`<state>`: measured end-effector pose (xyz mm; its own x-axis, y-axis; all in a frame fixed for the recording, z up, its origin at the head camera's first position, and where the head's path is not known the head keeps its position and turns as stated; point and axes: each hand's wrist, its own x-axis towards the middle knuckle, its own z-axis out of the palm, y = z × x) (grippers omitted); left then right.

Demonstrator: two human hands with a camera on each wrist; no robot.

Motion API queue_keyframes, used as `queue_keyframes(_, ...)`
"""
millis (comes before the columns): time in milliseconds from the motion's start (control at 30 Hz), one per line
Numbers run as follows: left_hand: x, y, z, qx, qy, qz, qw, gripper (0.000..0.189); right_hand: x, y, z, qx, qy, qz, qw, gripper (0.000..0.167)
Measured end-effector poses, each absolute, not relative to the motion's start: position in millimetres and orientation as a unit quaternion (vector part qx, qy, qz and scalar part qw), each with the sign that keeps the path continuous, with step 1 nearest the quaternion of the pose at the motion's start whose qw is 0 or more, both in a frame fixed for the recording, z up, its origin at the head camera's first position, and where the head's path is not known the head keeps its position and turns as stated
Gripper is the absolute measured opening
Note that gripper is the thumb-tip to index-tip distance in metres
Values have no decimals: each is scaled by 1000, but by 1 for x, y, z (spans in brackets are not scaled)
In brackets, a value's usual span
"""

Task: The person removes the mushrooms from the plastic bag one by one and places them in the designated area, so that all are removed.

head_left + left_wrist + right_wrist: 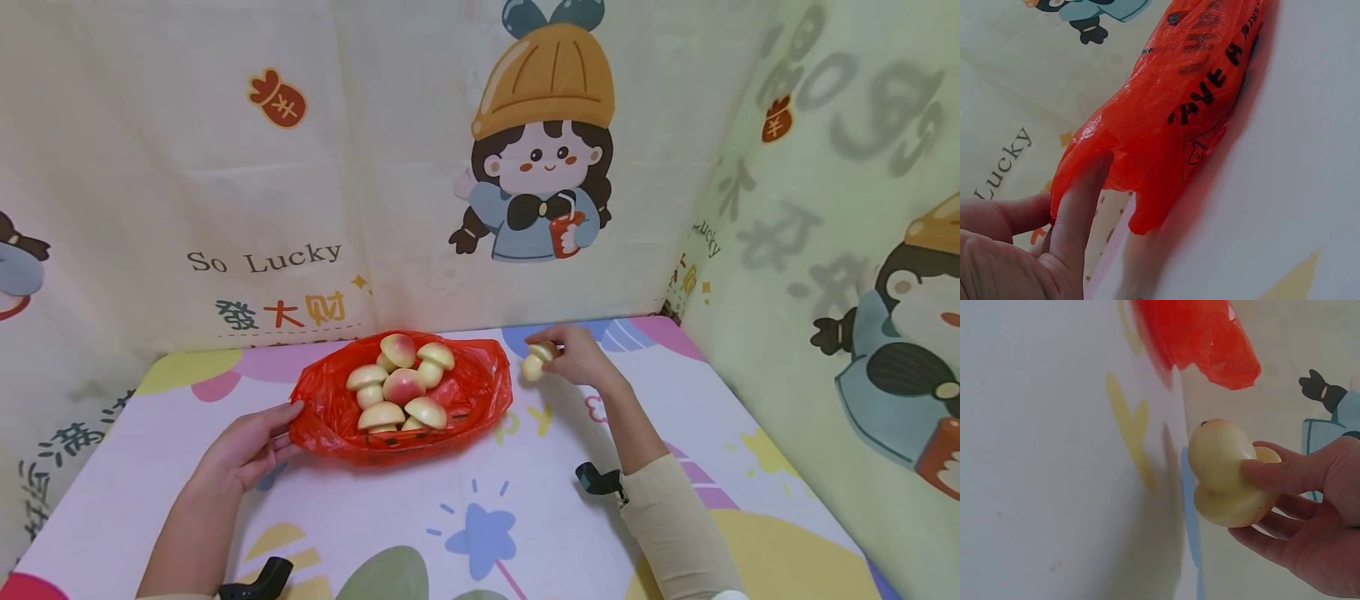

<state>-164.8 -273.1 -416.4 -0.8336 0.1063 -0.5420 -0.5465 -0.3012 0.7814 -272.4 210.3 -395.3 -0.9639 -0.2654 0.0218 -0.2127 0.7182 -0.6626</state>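
A red plastic bag point(330, 433) lies spread open on the table, with several toy mushrooms point(367, 385) inside, cream stems under cream or pinkish caps. My left hand point(251, 442) pinches the bag's left rim between thumb and fingers; in the left wrist view the thin film of the bag point(1154, 125) drapes over a finger. To the right of the bag, my right hand point(576, 354) holds another toy mushroom point(534, 367) above the table. Up close in the right wrist view, that pale mushroom point(1219, 456) sits between the thumb and the fingers, its surface smooth.
A white printed cloth point(390, 508) with coloured shapes covers the table. Behind it hangs a cream curtain point(405, 192) with cartoon figures and lettering, and a similar curtain point(757, 275) closes off the right side. A dark wrist mount point(597, 478) sticks out from the right sleeve.
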Motion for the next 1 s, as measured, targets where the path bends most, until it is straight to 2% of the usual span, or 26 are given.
queue_keyframes(67,-164,-273,-417,-197,556,780,209,57,-272,209,-397,-127,927,-351,43,44)
queue_keyframes(300,-163,-274,-416,-201,557,779,206,63,-274,209,-400,-125,929,-344,48,44)
queue_keyframes(600,-165,-273,-417,-195,561,777,209,83,-276,211,-402,-140,936,-321,38,45)
queue_keyframes(1000,-166,-272,-416,-196,562,776,208,82,-274,209,-401,-152,940,-305,28,48)
